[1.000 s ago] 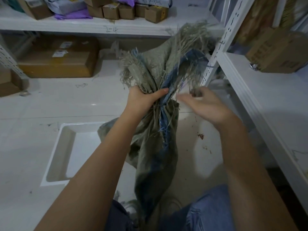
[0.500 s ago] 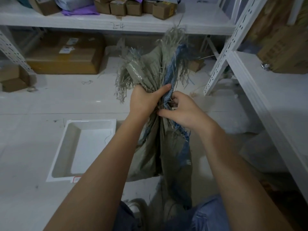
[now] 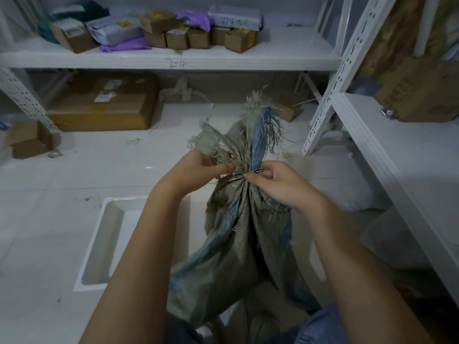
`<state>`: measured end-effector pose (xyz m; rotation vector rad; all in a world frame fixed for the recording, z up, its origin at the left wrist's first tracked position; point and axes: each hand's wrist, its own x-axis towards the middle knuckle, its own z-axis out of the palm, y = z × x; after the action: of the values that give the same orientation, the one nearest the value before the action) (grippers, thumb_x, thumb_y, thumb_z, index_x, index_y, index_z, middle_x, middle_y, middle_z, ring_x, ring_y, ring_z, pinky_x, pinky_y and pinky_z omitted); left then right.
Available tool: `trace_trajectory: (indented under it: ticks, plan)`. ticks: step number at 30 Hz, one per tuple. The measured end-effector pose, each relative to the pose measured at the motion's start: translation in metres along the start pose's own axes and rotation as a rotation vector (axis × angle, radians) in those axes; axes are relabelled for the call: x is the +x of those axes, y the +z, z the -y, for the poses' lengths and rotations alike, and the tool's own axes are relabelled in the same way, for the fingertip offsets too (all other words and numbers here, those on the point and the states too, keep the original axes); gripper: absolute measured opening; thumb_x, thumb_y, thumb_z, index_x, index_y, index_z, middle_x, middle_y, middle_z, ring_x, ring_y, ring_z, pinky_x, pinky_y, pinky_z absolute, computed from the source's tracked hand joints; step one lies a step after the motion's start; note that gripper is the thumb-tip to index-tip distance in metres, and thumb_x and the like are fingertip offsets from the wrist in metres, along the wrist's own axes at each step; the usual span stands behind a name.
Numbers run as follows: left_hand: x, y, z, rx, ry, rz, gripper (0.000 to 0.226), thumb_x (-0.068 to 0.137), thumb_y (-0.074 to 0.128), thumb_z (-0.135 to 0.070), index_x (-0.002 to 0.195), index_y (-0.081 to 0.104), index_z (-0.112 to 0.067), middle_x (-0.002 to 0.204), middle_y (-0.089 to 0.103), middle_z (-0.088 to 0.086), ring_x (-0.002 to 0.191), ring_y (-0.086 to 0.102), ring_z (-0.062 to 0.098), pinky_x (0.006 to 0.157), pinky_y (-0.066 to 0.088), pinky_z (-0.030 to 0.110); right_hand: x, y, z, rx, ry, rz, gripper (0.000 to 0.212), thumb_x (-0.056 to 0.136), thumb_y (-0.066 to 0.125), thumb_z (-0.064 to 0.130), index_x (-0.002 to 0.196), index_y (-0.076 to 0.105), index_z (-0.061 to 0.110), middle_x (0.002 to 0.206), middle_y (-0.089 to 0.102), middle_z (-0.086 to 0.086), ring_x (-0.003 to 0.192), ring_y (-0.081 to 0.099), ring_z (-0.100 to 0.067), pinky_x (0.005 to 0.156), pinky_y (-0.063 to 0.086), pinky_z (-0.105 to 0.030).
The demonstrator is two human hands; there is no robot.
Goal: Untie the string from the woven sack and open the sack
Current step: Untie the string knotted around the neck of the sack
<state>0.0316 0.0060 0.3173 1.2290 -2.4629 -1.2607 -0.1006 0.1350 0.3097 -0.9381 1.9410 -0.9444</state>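
A grey-green woven sack (image 3: pixel 236 234) with blue stripes stands upright in front of me. Its frayed top is bunched into a tight neck. A thin string (image 3: pixel 232 173) circles that neck, mostly hidden by fingers. My left hand (image 3: pixel 196 167) pinches the neck and string from the left. On the right side of the neck, my right hand (image 3: pixel 275 181) pinches the tie between thumb and forefinger. Both hands touch the sack at the same height.
A white shallow tray (image 3: pixel 99 247) lies on the pale floor to the left. White shelving (image 3: pixel 173 59) at the back holds several small cardboard boxes and parcels. A large cardboard box (image 3: pixel 104 105) sits under it. Another white rack (image 3: pixel 387 150) stands close on the right.
My left hand loosened its full grasp of the neck and now pinches at the tie. My right hand moved in from the right onto the neck. The sack's top sank lower.
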Motion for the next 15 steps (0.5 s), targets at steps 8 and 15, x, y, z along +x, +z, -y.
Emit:
trace_trajectory:
  ticks: [8,15]
  plan:
    - [-0.006,0.024,-0.005,-0.186,0.392,0.082,0.022,0.083,0.067,-0.008,0.103,0.067,-0.018,0.093,0.064,-0.009,0.095,0.062,0.012,0.094,0.051,0.031,-0.001,-0.003,0.006,-0.006,0.003,-0.073,0.031,0.093,0.055,0.029,0.117,0.060,0.009,0.131,0.058,-0.012,0.123,0.053,-0.021,0.094,0.040,-0.027]
    - [0.001,0.037,-0.014,-0.155,0.428,-0.028,0.033,0.083,0.068,-0.016,0.115,0.067,-0.023,0.106,0.066,-0.010,0.108,0.063,0.009,0.102,0.048,0.030,-0.003,-0.010,0.006,0.098,0.015,-0.158,0.031,0.096,0.052,0.022,0.122,0.056,0.005,0.105,0.058,0.000,0.090,0.053,-0.009,0.074,0.040,-0.017]
